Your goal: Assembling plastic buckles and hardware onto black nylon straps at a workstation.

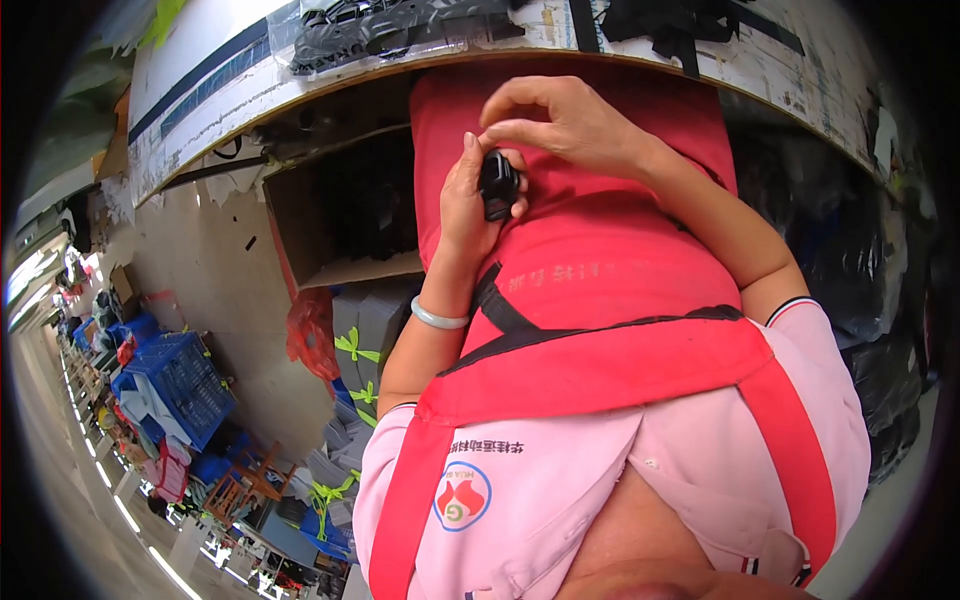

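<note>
My left hand (468, 195) is closed round a small, glossy black rounded piece (498, 186), with the fingertips wrapped over its right side and the thumb pointing up beside it. Its exact kind cannot be made out. Just above the left thumb, my right hand (565, 122) has thumb and forefinger brought together in a pinch. Whatever lies between those fingertips, if anything, is too small to see. Both hands are over the red apron (600, 220) on my lap, below the edge of the worktable (350, 85).
On the worktable lie black moulded parts in a clear bag (390, 30) and a dark cloth-like heap (670, 22). Under it stands an open cardboard box (335, 270). Grey stacks tied with green strips (375, 320), a red plastic bag (312, 335) and a blue crate (180, 385) are at left.
</note>
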Available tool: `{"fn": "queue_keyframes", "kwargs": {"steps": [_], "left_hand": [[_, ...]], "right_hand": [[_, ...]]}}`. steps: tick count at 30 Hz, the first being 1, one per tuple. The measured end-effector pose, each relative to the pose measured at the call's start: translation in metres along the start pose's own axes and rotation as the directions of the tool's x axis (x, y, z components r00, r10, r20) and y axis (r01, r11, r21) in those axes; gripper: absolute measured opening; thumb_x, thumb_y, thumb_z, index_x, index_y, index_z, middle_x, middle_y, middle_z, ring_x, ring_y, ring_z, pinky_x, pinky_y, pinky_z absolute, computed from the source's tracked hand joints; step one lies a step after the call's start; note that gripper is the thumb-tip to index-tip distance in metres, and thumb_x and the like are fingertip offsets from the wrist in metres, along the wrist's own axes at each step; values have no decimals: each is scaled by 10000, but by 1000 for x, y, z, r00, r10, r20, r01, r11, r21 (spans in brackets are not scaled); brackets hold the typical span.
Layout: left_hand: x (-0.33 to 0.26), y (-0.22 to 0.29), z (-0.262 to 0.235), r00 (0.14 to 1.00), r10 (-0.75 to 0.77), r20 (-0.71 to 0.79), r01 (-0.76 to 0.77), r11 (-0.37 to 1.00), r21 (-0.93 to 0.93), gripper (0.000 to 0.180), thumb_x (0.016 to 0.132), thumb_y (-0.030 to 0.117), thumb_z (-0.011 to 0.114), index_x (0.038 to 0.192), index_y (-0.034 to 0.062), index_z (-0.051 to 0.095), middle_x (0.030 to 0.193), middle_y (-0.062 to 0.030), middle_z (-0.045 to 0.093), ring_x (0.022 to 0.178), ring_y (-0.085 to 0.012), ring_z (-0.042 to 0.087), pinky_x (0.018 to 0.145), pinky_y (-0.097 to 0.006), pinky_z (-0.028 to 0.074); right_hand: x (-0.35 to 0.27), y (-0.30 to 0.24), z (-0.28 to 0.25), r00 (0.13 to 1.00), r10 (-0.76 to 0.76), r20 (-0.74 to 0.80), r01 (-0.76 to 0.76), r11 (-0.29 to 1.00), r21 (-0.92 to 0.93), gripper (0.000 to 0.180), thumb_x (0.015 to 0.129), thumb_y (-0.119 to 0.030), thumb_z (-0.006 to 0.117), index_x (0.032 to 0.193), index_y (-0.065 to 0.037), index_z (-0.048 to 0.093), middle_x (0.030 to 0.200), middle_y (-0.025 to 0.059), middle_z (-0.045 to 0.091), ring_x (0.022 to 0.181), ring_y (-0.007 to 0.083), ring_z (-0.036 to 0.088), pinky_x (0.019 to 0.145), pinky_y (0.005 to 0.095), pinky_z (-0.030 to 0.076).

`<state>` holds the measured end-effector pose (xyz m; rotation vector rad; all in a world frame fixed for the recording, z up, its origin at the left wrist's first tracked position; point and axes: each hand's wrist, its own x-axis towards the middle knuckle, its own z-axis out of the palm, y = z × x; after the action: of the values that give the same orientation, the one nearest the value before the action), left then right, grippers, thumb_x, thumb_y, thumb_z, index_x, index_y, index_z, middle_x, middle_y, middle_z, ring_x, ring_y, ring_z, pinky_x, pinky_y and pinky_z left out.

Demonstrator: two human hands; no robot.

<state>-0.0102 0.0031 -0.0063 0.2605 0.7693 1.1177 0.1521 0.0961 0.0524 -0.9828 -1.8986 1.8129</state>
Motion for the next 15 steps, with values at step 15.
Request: {"fn": "queue_keyframes", "kwargs": {"steps": [15], "left_hand": [[5, 2, 11, 990, -137, -43, 143, 964, 225, 691, 948, 656, 321, 1065, 21, 569, 797, -79, 605, 641, -167, 613, 434, -255, 462]], "right_hand": [[-15, 43, 9, 917, -390, -87, 295, 808, -510, 186, 858, -172, 624, 984, -40, 658, 890, 104, 657, 765, 294, 662, 692, 366, 545]]}}
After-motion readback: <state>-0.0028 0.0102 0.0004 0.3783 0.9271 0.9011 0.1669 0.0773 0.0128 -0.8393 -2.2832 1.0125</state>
